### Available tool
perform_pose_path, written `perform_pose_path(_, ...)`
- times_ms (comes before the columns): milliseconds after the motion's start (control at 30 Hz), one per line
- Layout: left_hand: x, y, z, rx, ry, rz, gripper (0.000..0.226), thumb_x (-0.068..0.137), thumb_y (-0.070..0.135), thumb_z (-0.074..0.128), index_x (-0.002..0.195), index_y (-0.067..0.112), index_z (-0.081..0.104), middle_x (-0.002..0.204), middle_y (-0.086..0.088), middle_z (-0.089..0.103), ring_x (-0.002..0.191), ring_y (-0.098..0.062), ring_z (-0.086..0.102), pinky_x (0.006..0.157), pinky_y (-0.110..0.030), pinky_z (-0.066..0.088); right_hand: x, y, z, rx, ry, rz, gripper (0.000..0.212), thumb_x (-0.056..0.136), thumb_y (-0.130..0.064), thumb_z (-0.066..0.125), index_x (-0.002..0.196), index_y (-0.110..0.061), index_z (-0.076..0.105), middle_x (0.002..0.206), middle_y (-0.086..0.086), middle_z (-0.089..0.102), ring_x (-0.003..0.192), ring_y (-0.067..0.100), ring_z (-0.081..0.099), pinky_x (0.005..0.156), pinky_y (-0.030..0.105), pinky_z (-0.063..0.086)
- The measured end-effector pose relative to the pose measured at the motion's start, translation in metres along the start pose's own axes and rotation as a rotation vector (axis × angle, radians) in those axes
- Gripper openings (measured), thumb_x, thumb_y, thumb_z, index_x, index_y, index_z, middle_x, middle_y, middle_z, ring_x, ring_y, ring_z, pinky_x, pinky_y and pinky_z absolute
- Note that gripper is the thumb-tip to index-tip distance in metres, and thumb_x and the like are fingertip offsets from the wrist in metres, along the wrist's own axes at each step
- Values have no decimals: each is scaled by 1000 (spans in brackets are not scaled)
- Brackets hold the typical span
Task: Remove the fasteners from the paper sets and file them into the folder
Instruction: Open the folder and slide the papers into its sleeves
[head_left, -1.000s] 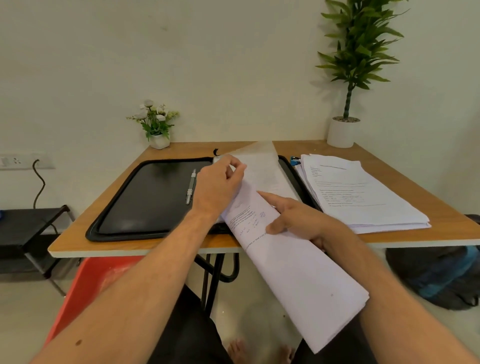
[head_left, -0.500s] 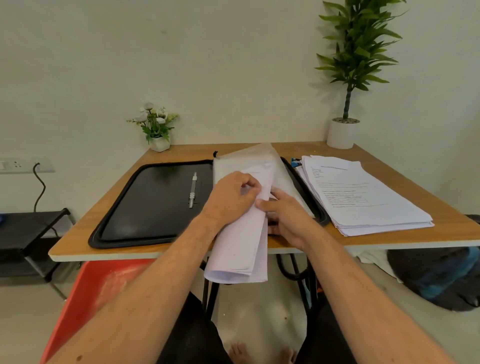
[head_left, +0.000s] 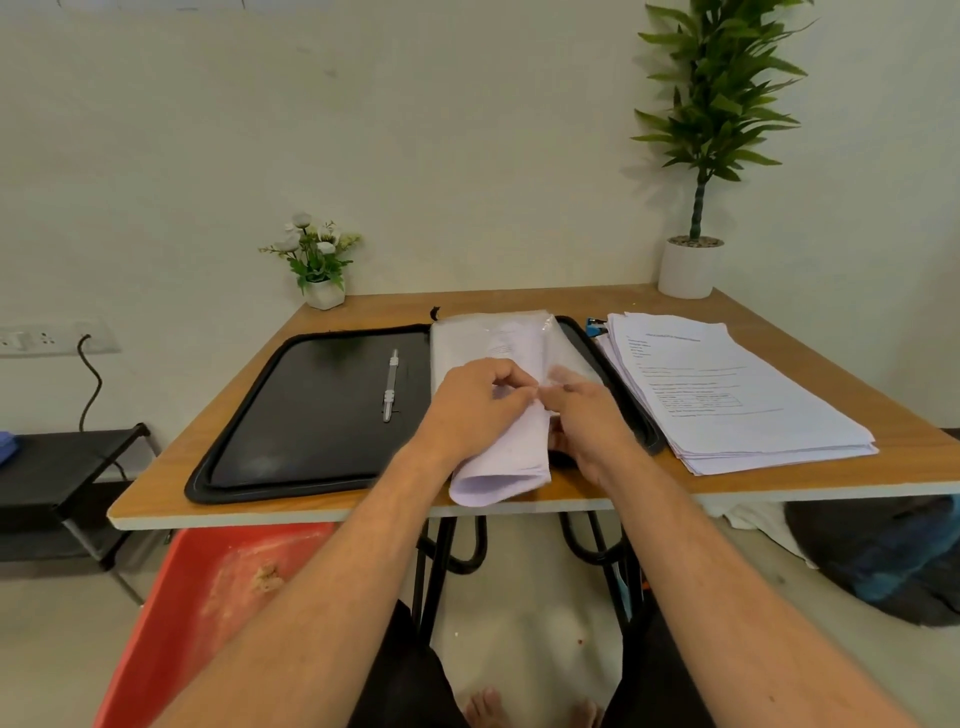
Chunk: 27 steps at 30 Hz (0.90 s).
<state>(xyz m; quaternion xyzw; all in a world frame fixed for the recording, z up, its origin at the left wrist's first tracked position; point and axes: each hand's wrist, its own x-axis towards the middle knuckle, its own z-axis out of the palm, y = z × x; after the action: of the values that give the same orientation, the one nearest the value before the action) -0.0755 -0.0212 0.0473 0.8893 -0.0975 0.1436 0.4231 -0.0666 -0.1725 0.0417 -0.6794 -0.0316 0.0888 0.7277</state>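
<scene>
Both grips, left hand (head_left: 475, 410) and right hand (head_left: 587, 415), now pinch the folded white paper set (head_left: 501, 457), drawn in from 5 o'clock onto the open black zip folder (head_left: 311, 415), fastener removal seemingly under way.

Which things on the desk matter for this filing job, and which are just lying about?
For the job: paper set held in both hands, left and right; open black folder; paper stack.

Lying about: flower pot; tall plant; blue item behind the stack, unidentifiable.

Both hands, left hand (head_left: 475, 410) and right hand (head_left: 587, 421), gripping folded paper set (head_left: 511, 457) (curled end overhanging) on open folder (head_left: 311, 415)
</scene>
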Motion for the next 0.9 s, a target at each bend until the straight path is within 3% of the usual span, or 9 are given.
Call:
perform_pose_path(133,-3,-4,-1,-1,60,-1,8,94,32,65,94,32,73,105,18,66,103,2,56,82,-10,36,-2,16,-8,68,-115,21,57,102,-18,50,153,-34,28,104,1,74,102,35,70,89,53,57)
perform_pose_path(233,-2,-2,-2,-28,79,-24,7,94,31,65,92,31,72,101,18,67,100,2,59,80,-12,37,0,17,-17,57,-247,55,71,96,-5,57,146,-44,26,123,9,67,102,32,70,85,47,59)
perform_pose_path(300,-1,3,-3,-26,87,-35,6,94,32,65,91,32,70,101,18,66,99,2,58,80,-15,38,-1,18,-16,-15,-297,61,67,94,0,58,146,-36,36,126,11,65,105,31,70,86,45,59)
perform_pose_path(367,0,9,-7,-33,83,-62,7,91,37,68,95,32,69,110,16,62,103,0,54,84,-21,37,0,19,-15,-48,-271,42,61,93,3,57,146,-24,45,125,8,67,106,28,69,83,39,59)
perform_pose_path(500,1,19,-17,-39,-10,-178,55,78,49,79,126,32,58,133,9,46,115,-10,47,88,-28,38,1,22,-16,33,-145,-15,56,90,4,58,137,-25,53,119,10,69,105,30,68,84,40,59)
perform_pose_path(667,3,17,-27,14,-68,-252,55,86,12,65,136,29,49,141,2,47,114,-15,52,89,-30,46,-5,29,-19,212,-37,-53,49,89,10,55,132,-14,60,121,8,67,103,31,69,82,41,60)
perform_pose_path(800,2,19,-31,152,-62,-243,58,84,-1,53,135,27,51,140,-2,48,113,-20,57,90,-34,52,-5,30,-19,150,28,-101,36,91,7,57,109,-19,74,121,9,66,104,33,67,86,49,59)
perform_pose_path(900,3,18,-31,333,-69,-218,60,84,-5,50,135,27,50,137,-3,45,100,-25,62,75,-33,52,-7,29,-21,153,62,-97,32,91,6,58,105,-17,76,118,7,66,102,33,67,80,44,60)
